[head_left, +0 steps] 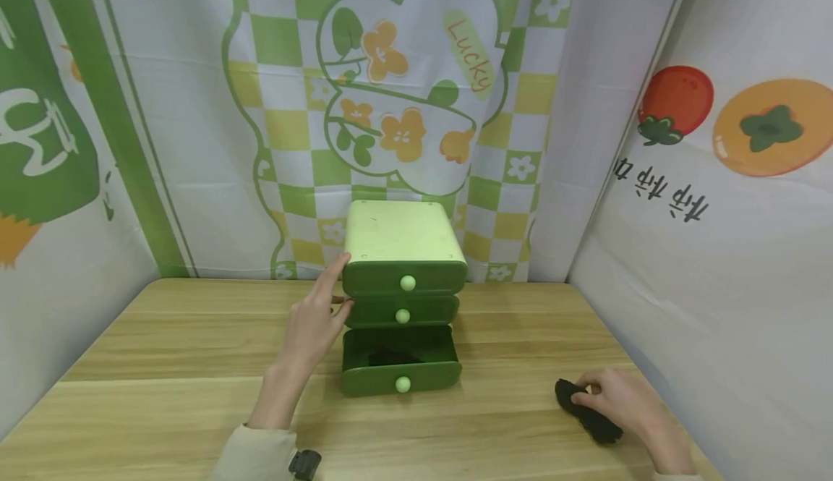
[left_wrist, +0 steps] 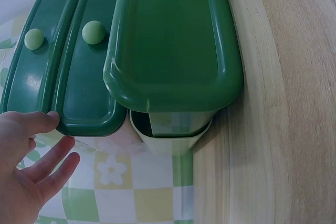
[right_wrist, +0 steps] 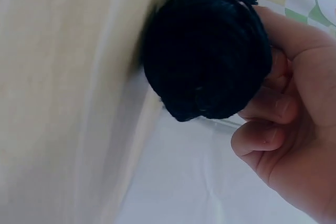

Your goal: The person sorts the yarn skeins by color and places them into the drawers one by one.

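Note:
A small drawer cabinet (head_left: 406,235) with a pale green top and dark green drawer fronts stands at the middle of the table. Its bottom drawer (head_left: 401,381) is pulled out, and some black fabric (head_left: 392,357) lies inside. The left hand (head_left: 311,328) rests against the cabinet's left side with fingers extended; in the left wrist view its thumb (left_wrist: 42,123) touches the edge of the middle drawer front (left_wrist: 89,77). Off to the right, the right hand (head_left: 621,398) pinches a rolled black cloth bundle (right_wrist: 207,51) between thumb and fingers, low over the tabletop.
The wooden table (head_left: 195,401) meets a checkered curtain (head_left: 286,141) behind the cabinet. White printed fabric walls (head_left: 709,271) stand along both sides, the right one close to the right hand. The upper two drawers, with round light green knobs (head_left: 407,283), are closed.

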Action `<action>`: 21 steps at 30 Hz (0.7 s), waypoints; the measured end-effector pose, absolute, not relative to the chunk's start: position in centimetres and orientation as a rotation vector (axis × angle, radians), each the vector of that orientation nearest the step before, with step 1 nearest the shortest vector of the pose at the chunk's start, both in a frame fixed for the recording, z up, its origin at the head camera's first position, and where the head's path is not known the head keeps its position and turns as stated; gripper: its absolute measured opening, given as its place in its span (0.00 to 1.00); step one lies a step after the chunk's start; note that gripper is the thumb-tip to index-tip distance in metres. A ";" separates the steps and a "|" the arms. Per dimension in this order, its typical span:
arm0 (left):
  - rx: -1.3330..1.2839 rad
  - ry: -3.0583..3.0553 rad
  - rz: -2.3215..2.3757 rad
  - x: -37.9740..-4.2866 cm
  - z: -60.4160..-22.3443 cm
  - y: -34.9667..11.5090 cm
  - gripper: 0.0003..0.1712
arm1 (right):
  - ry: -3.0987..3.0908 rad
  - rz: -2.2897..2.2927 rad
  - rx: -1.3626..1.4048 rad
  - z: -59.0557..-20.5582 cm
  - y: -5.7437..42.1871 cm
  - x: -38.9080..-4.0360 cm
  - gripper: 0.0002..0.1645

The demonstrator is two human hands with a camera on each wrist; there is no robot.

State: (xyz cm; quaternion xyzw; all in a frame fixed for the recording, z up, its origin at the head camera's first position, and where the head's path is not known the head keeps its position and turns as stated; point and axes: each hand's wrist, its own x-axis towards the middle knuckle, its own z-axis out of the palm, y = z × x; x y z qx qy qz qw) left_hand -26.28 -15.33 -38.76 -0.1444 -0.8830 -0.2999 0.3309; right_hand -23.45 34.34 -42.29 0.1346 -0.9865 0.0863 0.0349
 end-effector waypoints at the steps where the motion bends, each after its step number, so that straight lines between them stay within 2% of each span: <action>1: -0.378 -2.307 -0.782 -26.3 -38.8 -15.3 0.51 | -3.019 0.257 0.414 -42.2 34.2 -23.5 0.14; 11: -0.390 -2.266 -0.761 -26.3 -38.8 -15.3 0.51 | -2.939 0.247 0.501 -41.3 32.2 -24.1 0.07; 21: -0.400 -2.275 -0.765 -26.2 -38.8 -15.3 0.51 | -2.846 0.213 0.572 -40.3 29.2 -24.9 0.12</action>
